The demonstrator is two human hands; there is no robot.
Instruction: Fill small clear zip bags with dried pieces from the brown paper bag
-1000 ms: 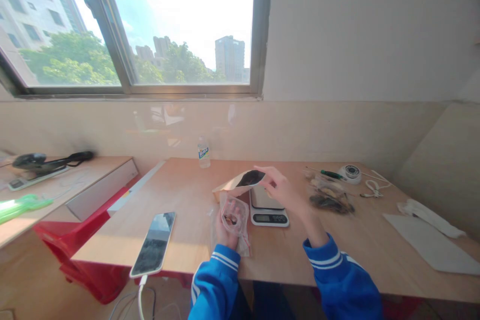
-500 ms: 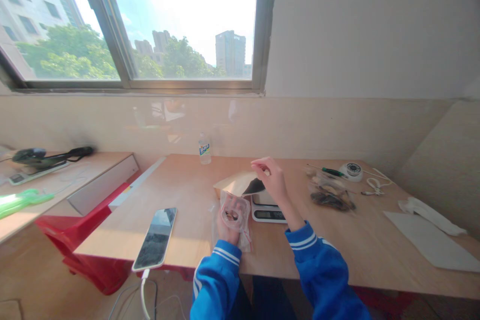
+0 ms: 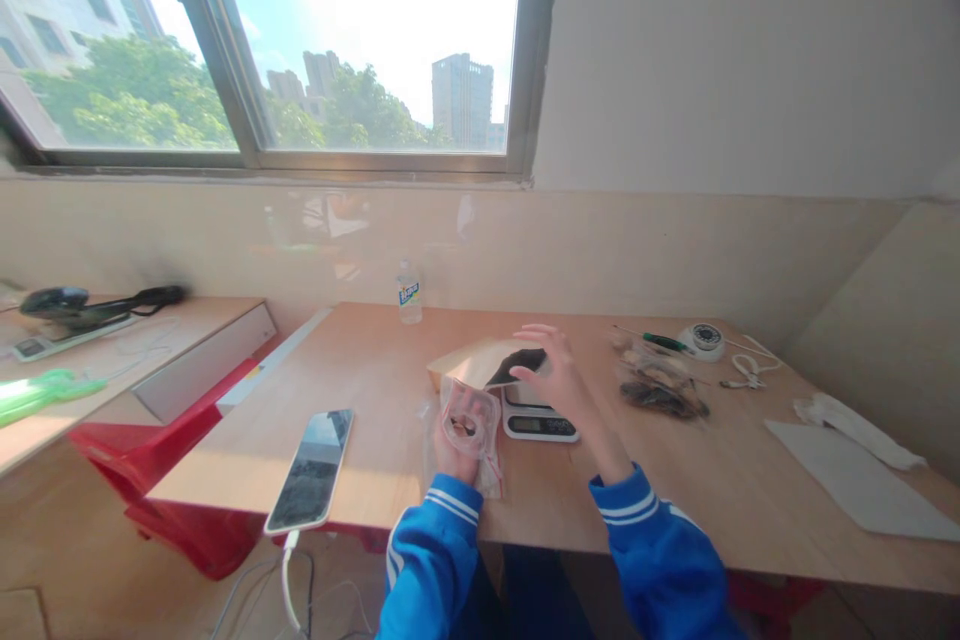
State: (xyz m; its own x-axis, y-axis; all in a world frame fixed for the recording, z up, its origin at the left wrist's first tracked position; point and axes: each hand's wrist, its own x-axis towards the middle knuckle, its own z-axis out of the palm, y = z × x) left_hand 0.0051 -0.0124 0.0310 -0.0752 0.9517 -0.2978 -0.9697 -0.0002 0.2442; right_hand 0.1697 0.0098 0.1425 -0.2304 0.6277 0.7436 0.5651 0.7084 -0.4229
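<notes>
My left hand (image 3: 460, 458) cradles a clear plastic zip bag (image 3: 491, 482) with a red line near its edge. A rounded clear part of it bulges over my palm, and a few small brown pieces (image 3: 463, 428) show there. Right beyond stands a tan paper-like packet (image 3: 465, 360) with a dark patch on its right side; what it holds I cannot make out. My right hand (image 3: 559, 375) hovers over a white digital scale (image 3: 541, 425), fingers spread and no object visible in them. The packet and that hand partly cover the scale.
A phone (image 3: 311, 470) on a cable lies at left, a water bottle (image 3: 409, 292) stands at the back. On the right are bagged brown dried pieces (image 3: 660, 392), a green screwdriver (image 3: 665, 342), a white dome camera (image 3: 705, 340), a white cable (image 3: 744, 372) and a white sheet (image 3: 855, 480).
My right hand has gone from pinched fingertips by the packet to spread fingers, shifting slightly right and down. My left hand keeps its hold on the bag.
</notes>
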